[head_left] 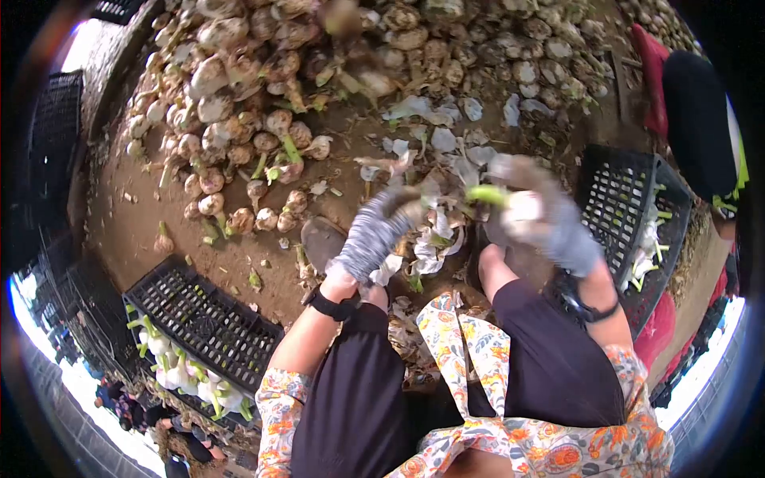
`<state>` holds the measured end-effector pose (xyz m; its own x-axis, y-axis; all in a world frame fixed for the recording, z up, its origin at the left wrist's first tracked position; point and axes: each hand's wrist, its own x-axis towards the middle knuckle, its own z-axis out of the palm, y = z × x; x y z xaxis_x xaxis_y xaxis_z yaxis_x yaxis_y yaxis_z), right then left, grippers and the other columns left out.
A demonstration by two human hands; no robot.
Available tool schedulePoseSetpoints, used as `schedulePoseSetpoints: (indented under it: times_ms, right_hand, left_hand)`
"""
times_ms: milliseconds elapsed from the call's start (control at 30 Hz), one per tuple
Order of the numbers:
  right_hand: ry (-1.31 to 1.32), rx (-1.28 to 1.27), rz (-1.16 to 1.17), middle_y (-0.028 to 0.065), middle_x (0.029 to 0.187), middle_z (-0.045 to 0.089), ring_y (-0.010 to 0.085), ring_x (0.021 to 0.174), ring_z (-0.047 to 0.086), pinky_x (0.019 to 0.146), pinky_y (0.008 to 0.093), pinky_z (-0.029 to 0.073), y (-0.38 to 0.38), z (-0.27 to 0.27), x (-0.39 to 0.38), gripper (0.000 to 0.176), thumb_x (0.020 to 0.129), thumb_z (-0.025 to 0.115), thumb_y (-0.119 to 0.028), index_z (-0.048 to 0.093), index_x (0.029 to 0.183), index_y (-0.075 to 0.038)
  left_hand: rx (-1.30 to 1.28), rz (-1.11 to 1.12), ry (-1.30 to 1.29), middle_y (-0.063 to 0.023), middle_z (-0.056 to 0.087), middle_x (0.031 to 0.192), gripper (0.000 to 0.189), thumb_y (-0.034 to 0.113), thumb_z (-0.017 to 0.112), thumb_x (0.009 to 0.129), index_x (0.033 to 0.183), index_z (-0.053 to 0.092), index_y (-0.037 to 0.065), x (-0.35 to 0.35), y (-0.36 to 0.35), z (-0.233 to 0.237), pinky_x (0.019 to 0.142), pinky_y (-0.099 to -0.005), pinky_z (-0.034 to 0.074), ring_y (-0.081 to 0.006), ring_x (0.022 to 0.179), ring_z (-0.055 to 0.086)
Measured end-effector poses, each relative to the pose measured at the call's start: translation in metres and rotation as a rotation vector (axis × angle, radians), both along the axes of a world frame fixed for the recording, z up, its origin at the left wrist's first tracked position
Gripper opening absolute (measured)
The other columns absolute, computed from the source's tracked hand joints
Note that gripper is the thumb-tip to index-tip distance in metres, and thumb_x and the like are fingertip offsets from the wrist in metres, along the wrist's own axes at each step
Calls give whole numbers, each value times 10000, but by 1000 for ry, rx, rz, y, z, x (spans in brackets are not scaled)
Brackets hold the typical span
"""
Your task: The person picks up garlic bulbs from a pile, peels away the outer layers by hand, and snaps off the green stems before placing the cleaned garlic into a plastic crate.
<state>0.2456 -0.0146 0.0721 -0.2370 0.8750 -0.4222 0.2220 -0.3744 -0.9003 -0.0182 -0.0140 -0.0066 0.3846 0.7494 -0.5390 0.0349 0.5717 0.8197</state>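
Note:
My right hand (562, 231), in a grey glove and smeared by motion, grips a white garlic bulb (523, 207). The bulb's green stem (486, 193) points left, toward my other hand. My left hand (378, 231), in a striped grey glove, is a little apart from the bulb with its fingers curled inward; what they hold, if anything, I cannot make out. Papery garlic skins (434, 259) lie on the ground below and between both hands, around my feet.
A heap of unpeeled garlic bulbs (231, 80) spreads ahead, with loose ones at left. Black crates holding white garlic stand at my left (207, 319) and right (617, 191). Beyond the right crate, another person's dark-clothed leg (693, 119) shows.

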Motion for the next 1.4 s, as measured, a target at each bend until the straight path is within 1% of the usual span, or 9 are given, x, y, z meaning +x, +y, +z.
schedulePoseSetpoints:
  times_ms: [133, 333, 433, 633, 800, 867, 933, 1100, 1400]
  right_hand:
    - [-556, 280, -222, 89, 1157, 539, 192, 1006, 549, 844, 305, 466, -12, 33, 83, 605, 755, 658, -136, 398, 1296, -60]
    - [-929, 285, -415, 94, 1071, 574, 193, 920, 567, 809, 305, 473, -38, 51, 157, 452, 782, 641, -148, 491, 1195, -45]
    - [-867, 282, -499, 96, 1028, 591, 194, 877, 576, 791, 305, 476, -31, 55, 129, 380, 795, 632, -155, 537, 1145, -37]
    - [-416, 322, 109, 54, 886, 549, 174, 793, 551, 688, 282, 461, 7, 11, -25, 392, 747, 672, -180, 564, 1110, -80]
    - [-430, 568, 532, 154, 873, 549, 342, 821, 558, 715, 397, 465, 20, -49, -83, 477, 754, 645, -379, 537, 1065, -34]
    - [-277, 347, 410, 185, 876, 559, 353, 824, 562, 703, 406, 461, 17, -60, -80, 445, 758, 644, -379, 548, 974, -2]
    - [-326, 404, 324, 204, 846, 581, 359, 787, 567, 691, 404, 467, 22, -62, -68, 406, 772, 646, -347, 567, 932, 18]
    - [21, -21, -2, 112, 839, 646, 191, 799, 614, 721, 314, 494, 21, -77, -50, 325, 798, 649, -182, 592, 1037, 30]
    - [88, -50, -55, 81, 854, 666, 118, 768, 601, 701, 281, 492, 30, -56, -52, 300, 830, 628, -248, 632, 996, 2]
  left_hand:
    - [202, -622, 627, -165, 643, 886, 332, 364, 603, 798, 973, 657, 88, -40, -15, -15, 767, -394, 467, -308, 831, 622]
    - [594, 96, 1308, -131, 610, 888, 312, 67, 705, 670, 973, 636, 92, -96, -6, 10, 749, -355, 478, -311, 855, 592]
    - [625, -2, 1367, -133, 593, 981, 362, 70, 684, 670, 1022, 605, 82, -127, -4, -21, 762, -364, 479, -314, 892, 574]
    - [695, -128, 929, -133, 602, 936, 316, 4, 578, 674, 976, 620, 87, -93, 17, -5, 768, -384, 473, -317, 864, 582]
    - [773, -337, 368, -131, 610, 891, 211, 19, 644, 707, 917, 632, 31, -13, 30, 48, 746, -325, 478, -294, 807, 591]
    - [754, -418, 428, -106, 626, 926, 248, -6, 627, 742, 987, 622, 37, 4, 27, 55, 776, -315, 479, -238, 843, 605]
    - [380, 142, 143, -75, 632, 966, 331, 3, 624, 787, 1112, 573, 46, 19, 15, 43, 814, -300, 475, -182, 899, 599]
    - [91, 176, -201, -94, 463, 1267, 753, 86, 747, 723, 1347, 330, 30, 25, -9, 16, 963, -305, 398, -183, 1122, 480]
    - [123, 253, -183, -86, 502, 1239, 610, 100, 711, 765, 1289, 418, -7, 34, -5, 16, 978, -303, 379, -161, 1130, 476]
